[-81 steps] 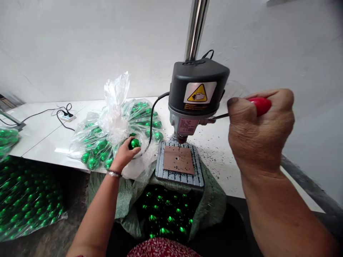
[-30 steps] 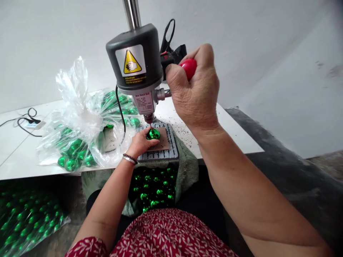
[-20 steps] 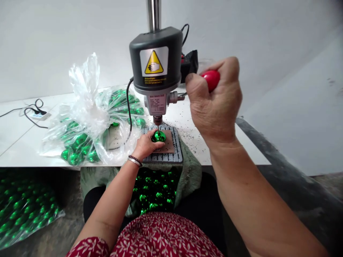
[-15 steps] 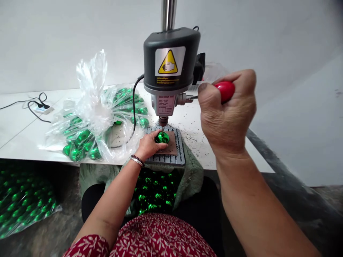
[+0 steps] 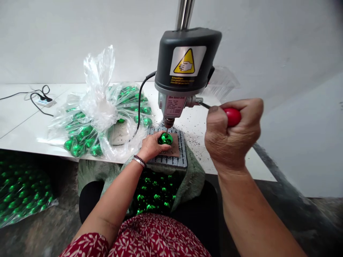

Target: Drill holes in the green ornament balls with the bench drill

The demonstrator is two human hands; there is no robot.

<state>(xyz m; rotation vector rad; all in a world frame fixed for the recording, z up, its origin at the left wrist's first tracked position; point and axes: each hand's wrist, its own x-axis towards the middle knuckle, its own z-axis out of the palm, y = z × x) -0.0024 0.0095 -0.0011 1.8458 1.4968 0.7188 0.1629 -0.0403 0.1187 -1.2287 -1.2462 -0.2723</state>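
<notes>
My left hand (image 5: pixel 151 147) pinches a shiny green bauble (image 5: pixel 166 139) between thumb and fingers. The bauble sits on a small brown board (image 5: pixel 175 149) on the slotted base (image 5: pixel 183 159) of a bench drill press (image 5: pixel 184 85). Just above the bauble, the thin drill bit (image 5: pixel 167 130) points down at its top; whether it has gone in, I cannot tell. My right hand (image 5: pixel 233 139) is wrapped round the red knob (image 5: pixel 232 117) of the press's lever, to the right of the drill head.
Clear plastic bags of green baubles (image 5: pixel 87 137) lie on the white table (image 5: pixel 21 125) to the left, crossed by a black cable (image 5: pixel 139 107). A power strip (image 5: pixel 45 102) is farther left. Another bauble bag (image 5: pixel 24 192) stands on the floor. Dark shavings surround the base.
My right hand has moved down with the lever, which now slopes downward to the knob. My left hand keeps the bauble under the bit. The camera view has shifted and tilted slightly.
</notes>
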